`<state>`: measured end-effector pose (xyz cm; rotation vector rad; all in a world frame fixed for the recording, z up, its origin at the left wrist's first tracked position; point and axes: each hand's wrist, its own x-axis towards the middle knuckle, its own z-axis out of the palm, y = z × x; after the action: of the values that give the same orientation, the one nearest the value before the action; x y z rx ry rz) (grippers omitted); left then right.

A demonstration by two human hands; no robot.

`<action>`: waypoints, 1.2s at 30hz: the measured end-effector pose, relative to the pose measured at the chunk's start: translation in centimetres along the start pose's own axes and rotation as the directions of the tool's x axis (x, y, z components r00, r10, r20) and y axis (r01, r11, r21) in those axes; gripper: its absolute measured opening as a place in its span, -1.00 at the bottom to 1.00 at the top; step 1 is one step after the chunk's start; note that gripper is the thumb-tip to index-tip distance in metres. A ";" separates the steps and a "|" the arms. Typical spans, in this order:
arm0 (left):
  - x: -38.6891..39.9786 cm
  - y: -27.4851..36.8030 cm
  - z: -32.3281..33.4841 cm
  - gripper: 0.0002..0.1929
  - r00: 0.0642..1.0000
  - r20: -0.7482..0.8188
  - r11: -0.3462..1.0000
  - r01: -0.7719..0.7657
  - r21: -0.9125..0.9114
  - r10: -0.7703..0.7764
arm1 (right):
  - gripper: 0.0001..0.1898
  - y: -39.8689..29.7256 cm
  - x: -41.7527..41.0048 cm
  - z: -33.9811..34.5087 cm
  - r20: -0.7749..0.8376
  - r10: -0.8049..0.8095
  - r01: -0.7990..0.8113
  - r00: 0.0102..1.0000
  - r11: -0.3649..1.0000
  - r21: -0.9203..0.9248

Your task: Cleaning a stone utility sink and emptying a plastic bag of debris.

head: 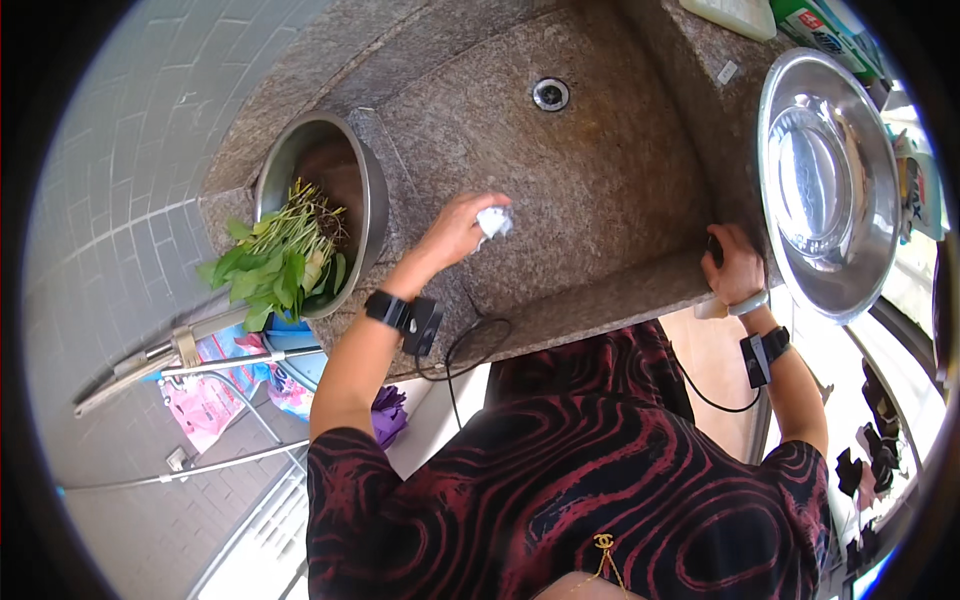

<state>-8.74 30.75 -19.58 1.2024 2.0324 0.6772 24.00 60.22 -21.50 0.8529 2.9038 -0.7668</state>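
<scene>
Over the stone sink [585, 195], my left hand [454, 229] pinches a small crumpled white piece [494, 222], whose material I cannot tell. On the right, my right hand [733, 266] rests at the sink's front corner with bent fingers. Something small and dark [715, 251] shows between its thumb and fingers; whether it is held is unclear. A metal drain [551, 94] lies in the basin's far part. To the left, a deep metal pot [374, 202] contains leafy greens [274, 266] with roots, their leaves hanging over its rim.
A wide, shiny metal basin [885, 225] stands right of the sink, near bottles and a green package [829, 37]. A black cable [450, 367] loops over the front edge. Metal poles [225, 364] and plastic bags [199, 409] are at lower left, beside a tiled wall [142, 157].
</scene>
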 end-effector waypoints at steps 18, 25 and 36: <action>-23.8 11.9 -1.1 -0.62 0.845 -0.264 0.874 0.485 0.016 -0.464 | -0.61 0.4 -0.3 0.1 0.062 -0.071 0.067 0.996 0.996 0.056; -10.1 -1.6 3.6 -0.64 0.934 -0.168 0.944 0.327 0.039 -0.317 | -0.60 0.1 0.0 0.0 0.077 -0.056 0.052 0.995 0.997 0.048; 2.5 -15.0 3.8 -0.26 0.917 -0.100 0.716 0.366 0.594 -0.386 | -0.59 -0.2 0.5 0.6 0.009 -0.020 0.020 1.000 1.000 -0.001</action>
<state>-14.89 26.76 -33.38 1.0441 2.4555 -0.2257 23.44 60.01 -22.00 0.8196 2.9090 -0.7684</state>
